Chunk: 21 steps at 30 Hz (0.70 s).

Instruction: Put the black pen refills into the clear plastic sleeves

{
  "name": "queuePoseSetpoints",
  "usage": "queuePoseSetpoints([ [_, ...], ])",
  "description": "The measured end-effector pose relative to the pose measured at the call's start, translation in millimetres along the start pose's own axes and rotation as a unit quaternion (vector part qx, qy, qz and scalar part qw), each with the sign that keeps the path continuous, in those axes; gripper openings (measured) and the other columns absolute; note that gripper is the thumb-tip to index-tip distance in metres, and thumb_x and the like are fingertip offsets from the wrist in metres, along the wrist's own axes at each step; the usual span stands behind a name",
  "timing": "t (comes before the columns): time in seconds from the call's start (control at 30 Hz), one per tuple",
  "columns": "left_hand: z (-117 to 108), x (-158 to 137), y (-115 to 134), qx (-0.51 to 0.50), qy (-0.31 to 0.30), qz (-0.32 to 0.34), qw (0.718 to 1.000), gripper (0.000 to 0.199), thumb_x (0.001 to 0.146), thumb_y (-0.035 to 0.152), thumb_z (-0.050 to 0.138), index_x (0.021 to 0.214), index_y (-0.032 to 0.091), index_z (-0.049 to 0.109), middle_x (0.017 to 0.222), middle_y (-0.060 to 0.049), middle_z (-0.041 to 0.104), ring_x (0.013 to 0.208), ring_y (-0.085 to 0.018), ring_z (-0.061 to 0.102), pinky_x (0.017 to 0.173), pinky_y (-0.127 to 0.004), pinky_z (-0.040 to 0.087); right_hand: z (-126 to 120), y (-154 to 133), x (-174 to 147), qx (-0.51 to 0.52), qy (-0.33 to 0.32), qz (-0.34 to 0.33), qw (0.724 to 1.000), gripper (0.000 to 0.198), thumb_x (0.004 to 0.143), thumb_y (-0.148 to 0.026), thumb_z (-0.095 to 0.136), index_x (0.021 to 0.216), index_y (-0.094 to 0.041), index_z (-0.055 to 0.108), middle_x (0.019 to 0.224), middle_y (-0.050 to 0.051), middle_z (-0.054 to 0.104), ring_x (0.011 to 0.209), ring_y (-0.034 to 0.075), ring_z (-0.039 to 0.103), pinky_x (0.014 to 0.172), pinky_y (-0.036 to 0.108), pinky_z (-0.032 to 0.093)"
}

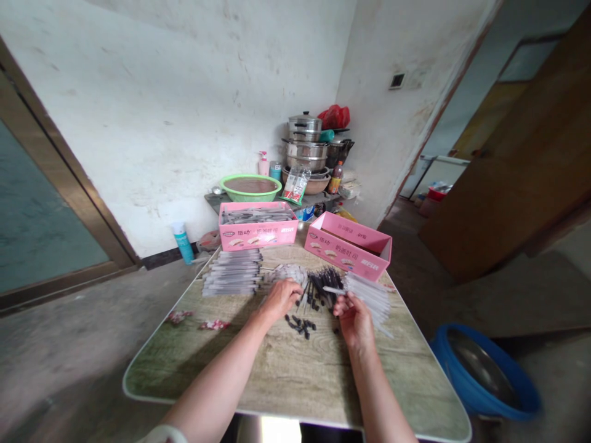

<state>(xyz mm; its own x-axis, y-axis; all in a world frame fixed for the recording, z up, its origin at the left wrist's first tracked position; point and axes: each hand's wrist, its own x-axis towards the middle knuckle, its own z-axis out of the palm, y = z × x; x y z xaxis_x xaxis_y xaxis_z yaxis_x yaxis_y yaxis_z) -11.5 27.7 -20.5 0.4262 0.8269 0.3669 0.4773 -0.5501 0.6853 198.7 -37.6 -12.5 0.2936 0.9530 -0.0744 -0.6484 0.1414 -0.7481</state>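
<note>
My right hand [354,321] is closed on a translucent pen barrel [333,290], which points left from its fingertips. My left hand [281,299] has its fingers bent together at the middle of the table; whatever they pinch is too small to make out. Just beyond it lies a heap of whitish small parts [289,271]. Between the hands are dark pen parts [325,283], with loose black caps [305,326] nearer to me. Clear barrels [369,298] lie in a row beside my right hand. At the left is a stack of pens [233,271].
On the wood-patterned table [295,375], a pink box [258,235] full of pens and a second pink box [348,249] stand at the back. Behind them are a green basin [252,195] and stacked pots [305,154]. A blue tub [484,369] is at the right.
</note>
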Motion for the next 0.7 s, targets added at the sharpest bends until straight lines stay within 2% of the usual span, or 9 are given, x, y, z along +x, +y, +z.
queuePoseSetpoints([
  [0.07,0,1,4,-0.101,0.023,-0.051,0.993,0.014,0.077,0.012,0.062,0.081,0.017,0.074,0.077,-0.006,0.07,0.075,-0.019,0.066,0.075,-0.033,0.051,0,0,0,0.001,-0.001,0.0,1.0,0.022,0.062,-0.028,0.084,0.071,-0.015,0.068,0.063,0.002,0.071,0.044,0.012,0.062,0.041,0.022,0.052],
  [0.1,0,1,6,-0.171,0.029,-0.085,0.981,0.011,0.077,0.016,0.063,0.082,0.016,0.072,0.076,-0.006,0.07,0.073,-0.02,0.067,0.071,-0.033,0.052,0,0,0,0.001,-0.001,0.0,1.0,0.023,0.062,-0.028,0.085,0.071,-0.015,0.068,0.063,0.002,0.071,0.044,0.012,0.062,0.04,0.022,0.052],
  [0.2,-3,2,12,-0.36,0.033,-0.16,0.918,0.02,0.076,0.03,0.069,0.086,0.013,0.069,0.075,-0.007,0.07,0.071,-0.021,0.068,0.063,-0.031,0.054,2,-1,-1,-0.003,-0.003,0.001,1.0,0.023,0.061,-0.029,0.085,0.069,-0.016,0.068,0.062,0.002,0.071,0.043,0.012,0.061,0.04,0.022,0.051],
  [0.27,-6,3,13,-0.407,0.039,-0.17,0.897,0.026,0.073,0.035,0.072,0.087,0.012,0.069,0.077,-0.006,0.07,0.071,-0.02,0.068,0.064,-0.031,0.055,3,-1,-2,-0.005,-0.005,0.001,1.0,0.022,0.061,-0.029,0.085,0.069,-0.017,0.068,0.062,0.002,0.071,0.043,0.012,0.061,0.04,0.022,0.052],
  [0.33,-8,3,12,-0.394,0.05,-0.171,0.902,0.025,0.072,0.034,0.071,0.086,0.012,0.07,0.072,-0.005,0.069,0.064,-0.018,0.066,0.061,-0.03,0.054,3,-1,-3,-0.004,-0.005,0.001,1.0,0.021,0.062,-0.029,0.085,0.069,-0.017,0.068,0.062,0.002,0.072,0.043,0.012,0.061,0.04,0.022,0.052],
  [0.47,-4,3,5,-0.267,0.048,-0.159,0.949,0.017,0.075,0.026,0.065,0.087,0.015,0.074,0.062,-0.002,0.067,0.05,-0.014,0.058,0.053,-0.028,0.049,4,-2,-3,-0.001,-0.004,0.004,1.0,0.021,0.062,-0.028,0.085,0.069,-0.017,0.068,0.062,0.002,0.071,0.043,0.012,0.061,0.04,0.022,0.052],
  [0.57,0,2,0,-0.176,0.055,-0.119,0.976,0.018,0.074,0.018,0.064,0.088,0.018,0.075,0.071,-0.004,0.072,0.059,-0.016,0.062,0.059,-0.028,0.049,5,-2,-3,-0.001,-0.001,0.006,1.0,0.023,0.061,-0.028,0.085,0.07,-0.016,0.068,0.062,0.003,0.071,0.043,0.012,0.062,0.04,0.022,0.052],
  [0.7,0,1,-5,-0.104,0.068,-0.1,0.987,0.014,0.073,0.014,0.065,0.083,0.017,0.074,0.071,-0.005,0.072,0.065,-0.018,0.066,0.063,-0.028,0.047,6,-3,-4,0.0,-0.003,0.006,1.0,0.023,0.061,-0.028,0.085,0.068,-0.016,0.067,0.062,0.003,0.071,0.043,0.013,0.062,0.04,0.022,0.052],
])
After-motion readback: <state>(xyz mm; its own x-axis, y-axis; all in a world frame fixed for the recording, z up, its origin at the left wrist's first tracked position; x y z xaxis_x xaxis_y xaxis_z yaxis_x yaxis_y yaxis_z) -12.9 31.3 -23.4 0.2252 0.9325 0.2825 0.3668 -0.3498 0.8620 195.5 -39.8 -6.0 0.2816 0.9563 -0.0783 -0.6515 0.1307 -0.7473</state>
